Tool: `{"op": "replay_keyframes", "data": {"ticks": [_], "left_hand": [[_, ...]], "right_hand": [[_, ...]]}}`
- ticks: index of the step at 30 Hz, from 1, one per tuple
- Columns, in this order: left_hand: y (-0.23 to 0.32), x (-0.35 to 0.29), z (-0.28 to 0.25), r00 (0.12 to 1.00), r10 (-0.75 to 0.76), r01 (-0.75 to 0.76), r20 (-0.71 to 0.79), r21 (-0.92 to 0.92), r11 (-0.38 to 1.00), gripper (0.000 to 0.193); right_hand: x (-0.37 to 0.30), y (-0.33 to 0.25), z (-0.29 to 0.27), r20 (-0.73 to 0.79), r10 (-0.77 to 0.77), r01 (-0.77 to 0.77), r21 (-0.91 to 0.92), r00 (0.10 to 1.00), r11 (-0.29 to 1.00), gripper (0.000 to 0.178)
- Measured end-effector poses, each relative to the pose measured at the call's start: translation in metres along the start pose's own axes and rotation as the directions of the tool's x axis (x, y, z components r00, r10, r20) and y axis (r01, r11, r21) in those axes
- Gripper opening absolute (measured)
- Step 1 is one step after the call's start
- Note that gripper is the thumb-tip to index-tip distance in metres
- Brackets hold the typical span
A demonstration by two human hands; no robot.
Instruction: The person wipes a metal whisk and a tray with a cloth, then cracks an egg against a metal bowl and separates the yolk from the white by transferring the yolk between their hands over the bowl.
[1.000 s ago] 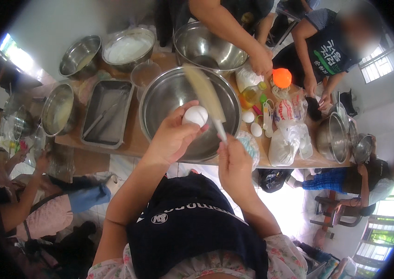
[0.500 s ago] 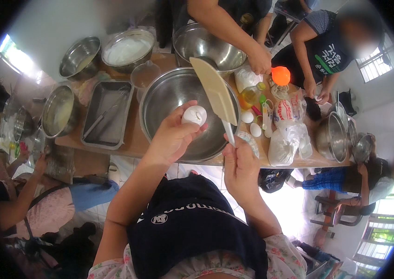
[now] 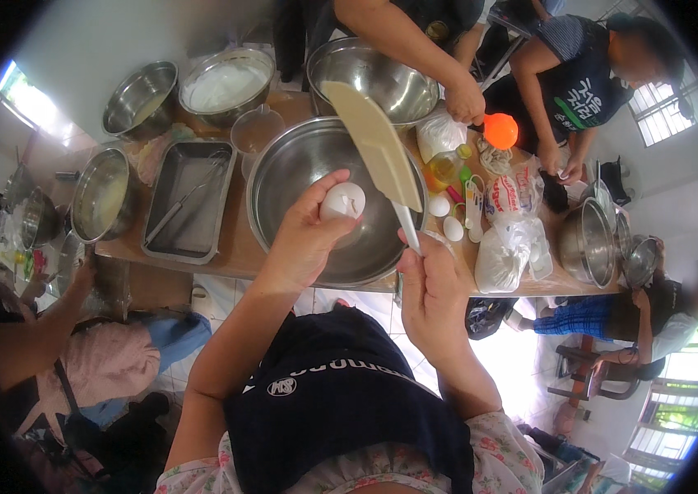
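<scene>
My left hand [image 3: 309, 229] is closed around a white egg [image 3: 342, 201] with a crack in its shell. Both are above a large steel mixing bowl [image 3: 271, 177] on the table. My right hand [image 3: 434, 288] grips the pale handle of a cream-coloured spatula [image 3: 375, 148], whose broad blade points up and to the left across the bowl. The blade is apart from the egg. Two more white eggs, one of them the nearer egg [image 3: 453, 229], lie on the table right of the bowl.
Left of the bowl are a rectangular pan [image 3: 160, 169] with a whisk in it and a clear cup [image 3: 255, 130]. An oil bottle [image 3: 445, 165] and a plastic bag [image 3: 504, 259] stand right. Across the table, a co-worker's hand [image 3: 465, 99] holds an orange scoop [image 3: 500, 131] beside another steel bowl [image 3: 349, 62].
My left hand has turned the egg slightly, and the crack shows wider. The spatula blade has shifted a little left. The co-worker's orange scoop has moved slightly right.
</scene>
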State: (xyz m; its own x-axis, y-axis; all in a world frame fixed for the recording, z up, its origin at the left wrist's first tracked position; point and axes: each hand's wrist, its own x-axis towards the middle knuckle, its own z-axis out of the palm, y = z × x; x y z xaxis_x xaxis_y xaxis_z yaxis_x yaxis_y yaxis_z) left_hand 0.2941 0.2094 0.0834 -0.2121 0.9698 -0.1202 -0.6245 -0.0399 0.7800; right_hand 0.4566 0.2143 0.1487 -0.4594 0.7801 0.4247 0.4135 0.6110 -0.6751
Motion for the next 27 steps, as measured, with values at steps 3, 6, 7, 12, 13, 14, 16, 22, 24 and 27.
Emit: {"op": "replay_keyframes", "data": {"ticks": [3,6,7,12,13,14,16,22,24,27], "left_hand": [[0.004,-0.001,0.002,0.999,-0.033,0.033,0.008,0.037,0.999,0.057],[-0.001,0.002,-0.001,1.0,-0.017,0.017,0.002,0.091,0.996,0.061],[-0.003,0.002,-0.003,1.0,-0.017,0.017,0.001,0.09,0.996,0.061],[-0.004,0.004,-0.003,0.999,0.034,-0.034,-0.006,0.029,0.999,0.071],[-0.004,0.005,-0.002,0.999,0.031,-0.031,-0.005,0.028,0.999,0.071],[-0.003,0.006,-0.003,0.999,0.032,-0.032,-0.004,0.025,0.999,0.073],[-0.004,0.008,-0.004,1.0,0.03,-0.03,-0.004,0.021,0.999,0.074],[-0.009,0.015,-0.011,0.998,0.053,-0.051,-0.029,0.069,0.996,0.079],[-0.007,0.017,-0.006,1.0,0.028,-0.028,-0.001,0.041,0.999,0.079],[-0.012,0.02,-0.01,1.0,0.004,-0.003,-0.002,0.073,0.997,0.079]], "right_hand": [[-0.001,0.005,0.008,0.002,0.037,-0.037,0.05,0.999,0.998,0.017],[0.001,0.007,0.011,-0.003,-0.002,0.002,0.044,1.0,0.999,0.016],[0.002,0.007,0.012,-0.001,-0.002,0.002,0.043,1.0,0.999,0.016],[0.006,0.02,0.022,0.056,0.015,-0.014,-0.021,0.998,1.0,0.015],[0.007,0.022,0.024,0.057,0.018,-0.016,-0.023,0.998,1.0,0.015],[0.008,0.023,0.025,0.079,0.026,-0.021,-0.068,0.997,0.997,0.015],[0.01,0.021,0.024,0.101,0.038,-0.026,-0.114,0.994,0.993,0.015],[0.008,-0.002,0.005,-0.014,0.12,-0.118,0.106,0.993,0.987,0.016],[0.011,0.025,0.02,0.058,0.089,-0.089,-0.008,0.994,0.996,0.016],[0.017,0.029,0.025,0.139,0.109,-0.096,-0.096,0.984,0.991,0.014]]}}
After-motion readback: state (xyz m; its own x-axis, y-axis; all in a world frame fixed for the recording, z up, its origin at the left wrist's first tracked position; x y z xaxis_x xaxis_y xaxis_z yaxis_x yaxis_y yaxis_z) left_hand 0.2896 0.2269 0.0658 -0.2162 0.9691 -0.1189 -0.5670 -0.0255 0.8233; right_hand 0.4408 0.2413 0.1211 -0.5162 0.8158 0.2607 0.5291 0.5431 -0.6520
